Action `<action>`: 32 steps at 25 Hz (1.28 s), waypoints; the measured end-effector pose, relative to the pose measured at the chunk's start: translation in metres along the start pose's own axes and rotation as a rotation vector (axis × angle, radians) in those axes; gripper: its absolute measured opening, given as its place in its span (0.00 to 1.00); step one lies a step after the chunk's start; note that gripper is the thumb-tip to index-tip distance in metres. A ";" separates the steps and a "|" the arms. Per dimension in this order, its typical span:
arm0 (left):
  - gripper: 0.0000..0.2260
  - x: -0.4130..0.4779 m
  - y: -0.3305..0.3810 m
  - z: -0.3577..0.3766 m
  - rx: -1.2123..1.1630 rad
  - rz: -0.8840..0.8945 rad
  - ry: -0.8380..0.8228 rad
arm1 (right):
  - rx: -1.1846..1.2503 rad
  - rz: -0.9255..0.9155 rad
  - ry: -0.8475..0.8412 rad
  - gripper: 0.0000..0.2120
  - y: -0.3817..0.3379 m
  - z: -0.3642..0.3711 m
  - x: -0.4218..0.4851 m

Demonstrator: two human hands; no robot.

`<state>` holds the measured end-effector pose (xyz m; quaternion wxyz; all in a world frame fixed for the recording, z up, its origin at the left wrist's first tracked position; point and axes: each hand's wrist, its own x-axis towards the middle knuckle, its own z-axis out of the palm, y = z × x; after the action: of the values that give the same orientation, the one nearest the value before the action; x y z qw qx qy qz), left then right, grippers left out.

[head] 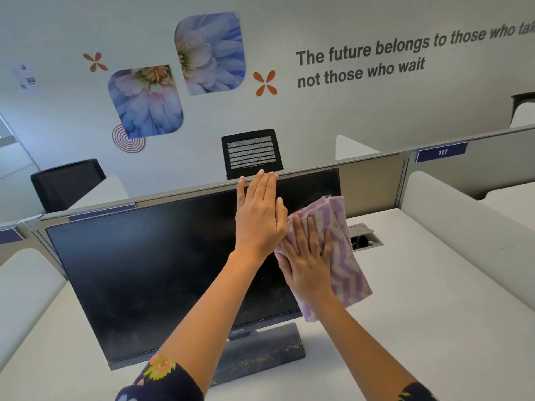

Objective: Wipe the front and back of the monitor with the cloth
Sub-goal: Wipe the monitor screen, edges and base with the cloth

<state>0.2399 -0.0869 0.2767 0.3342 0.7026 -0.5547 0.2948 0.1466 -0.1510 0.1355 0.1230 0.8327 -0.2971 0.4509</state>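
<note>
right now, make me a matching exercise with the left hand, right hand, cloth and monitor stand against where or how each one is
1 left hand
2 right hand
3 cloth
4 stand

a speckled with dust
b purple zigzag pattern
c pressed flat on the cloth
d straight fingers up at the top edge of the monitor

Pairs: 1-d, 2-c, 3-b, 4-a

Lettering on wall (pixel 318 117): "The future belongs to those who tak", cut off; "not those who wait". Partition tag (pixel 442 152): "111". Lower edge of monitor (pixel 144 270): "BenQ".
</note>
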 end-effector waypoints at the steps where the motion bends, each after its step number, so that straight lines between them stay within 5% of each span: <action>1: 0.22 0.000 0.000 0.000 0.010 0.005 0.000 | -0.015 -0.006 -0.015 0.31 0.007 -0.002 -0.004; 9: 0.23 0.001 -0.003 0.001 0.052 0.011 -0.008 | 0.017 0.300 0.069 0.29 -0.002 -0.024 0.086; 16: 0.22 0.000 -0.003 0.001 0.047 0.021 -0.007 | 0.003 -0.002 0.024 0.33 0.003 -0.007 0.017; 25: 0.24 0.002 -0.012 -0.004 0.188 0.084 -0.080 | -0.012 0.228 0.004 0.29 0.021 -0.040 0.094; 32: 0.24 -0.010 -0.040 -0.022 0.270 0.135 -0.080 | -0.024 -0.003 -0.122 0.28 -0.008 -0.007 -0.005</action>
<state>0.2760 -0.0567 0.2761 0.1937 0.7136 -0.5688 0.3601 0.1452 -0.1397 0.1359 0.1154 0.8576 -0.3082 0.3953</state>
